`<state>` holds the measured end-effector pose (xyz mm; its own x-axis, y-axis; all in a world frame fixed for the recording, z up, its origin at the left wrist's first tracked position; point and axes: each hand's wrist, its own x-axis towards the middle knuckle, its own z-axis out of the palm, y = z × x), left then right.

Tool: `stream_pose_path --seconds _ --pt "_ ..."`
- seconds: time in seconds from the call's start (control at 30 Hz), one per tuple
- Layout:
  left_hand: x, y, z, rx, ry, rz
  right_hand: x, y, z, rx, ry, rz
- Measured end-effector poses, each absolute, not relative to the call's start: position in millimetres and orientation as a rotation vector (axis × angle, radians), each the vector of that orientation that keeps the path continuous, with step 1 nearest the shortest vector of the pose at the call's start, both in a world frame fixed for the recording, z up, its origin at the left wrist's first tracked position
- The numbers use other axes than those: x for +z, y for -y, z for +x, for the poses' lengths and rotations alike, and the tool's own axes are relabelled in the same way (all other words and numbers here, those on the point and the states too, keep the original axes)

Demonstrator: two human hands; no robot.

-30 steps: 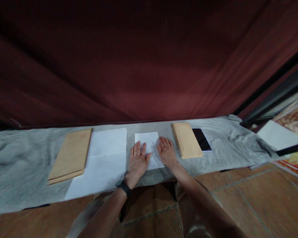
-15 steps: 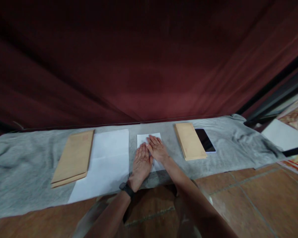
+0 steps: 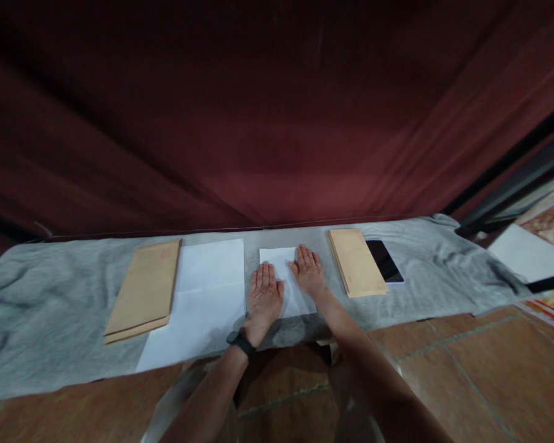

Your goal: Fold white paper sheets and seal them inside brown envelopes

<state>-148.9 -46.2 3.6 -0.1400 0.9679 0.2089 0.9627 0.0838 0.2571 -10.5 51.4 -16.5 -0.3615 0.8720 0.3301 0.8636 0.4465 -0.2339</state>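
A folded sheet of white paper [image 3: 290, 296] lies flat on the grey cloth in front of me. My left hand [image 3: 264, 296] rests flat along its left edge, fingers stretched out together and thumb apart. On the paper's right edge my right hand [image 3: 308, 271] lies flat too, its fingers pointing away from me. Between the two hands the paper's middle shows bare. Left of it are larger white sheets [image 3: 207, 289], partly under a stack of brown envelopes [image 3: 145, 286].
Another pile of brown envelopes [image 3: 357, 261] sits right of my hands, with a dark-screened phone [image 3: 385, 261] beside it. The grey cloth [image 3: 425, 271] covers a long narrow surface. Behind hangs a dark red curtain [image 3: 277, 154]; tiled floor [image 3: 443, 369] lies in front.
My hands were close together on the middle of the folded paper. Now they are apart, the right one having slid to the right edge. The view has shifted slightly.
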Motion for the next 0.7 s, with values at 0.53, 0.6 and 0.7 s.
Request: stream_pose_path --seconds 0.53,0.6,0.7 --pt "7 11 -162 0.541 -2.429 2.024 -9 -38 -1 -0.039 2.381 -1.558" --pt "11 17 -157 0.571 -2.428 2.034 -6 -35 2 -0.032 2.381 -1.554" --pt "14 36 -137 0.573 -2.283 2.203 -3 -34 3 -0.016 2.387 -1.546"
